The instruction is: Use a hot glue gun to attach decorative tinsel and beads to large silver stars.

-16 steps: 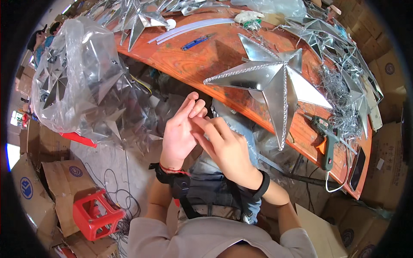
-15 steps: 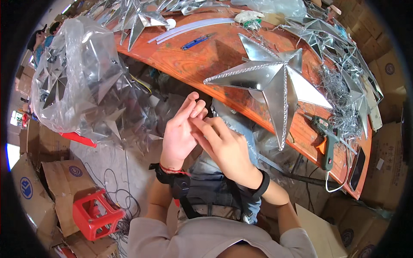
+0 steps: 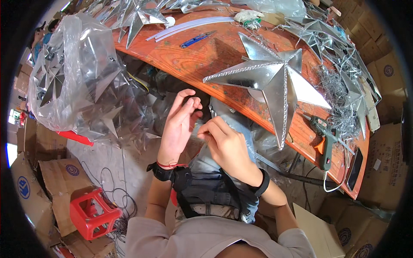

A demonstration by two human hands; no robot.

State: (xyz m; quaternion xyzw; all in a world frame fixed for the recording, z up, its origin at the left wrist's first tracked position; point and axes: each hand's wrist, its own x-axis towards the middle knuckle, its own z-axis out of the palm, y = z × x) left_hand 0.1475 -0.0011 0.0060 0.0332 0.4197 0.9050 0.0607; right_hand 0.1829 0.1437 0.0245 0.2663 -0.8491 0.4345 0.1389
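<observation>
In front of my body, over my lap, my left hand (image 3: 176, 129) is raised with its fingers loosely bent and apart, and nothing shows in it. Just right of it, my right hand (image 3: 226, 144) has thumb and forefinger pinched together; whatever may be between the tips is too small to see. A small gap separates the two hands. Beyond them on the orange-brown table (image 3: 180, 64) rests a large silver star (image 3: 258, 77) with rhinestone trim along some ridges. A green and black glue gun (image 3: 328, 148) lies to its right.
A blue craft knife (image 3: 197, 40) and pale glue sticks (image 3: 189, 28) lie farther back. Tangled rhinestone chain (image 3: 340, 109) and a phone (image 3: 355, 172) are at the right. Left stand a plastic bag (image 3: 77, 73) of silver stars, a red stool (image 3: 79, 219) and cardboard boxes (image 3: 64, 180).
My hands, touching at the fingers before, have come apart. The right fingers have curled into a pinch, and my left hand has turned slightly. The star has stayed in place.
</observation>
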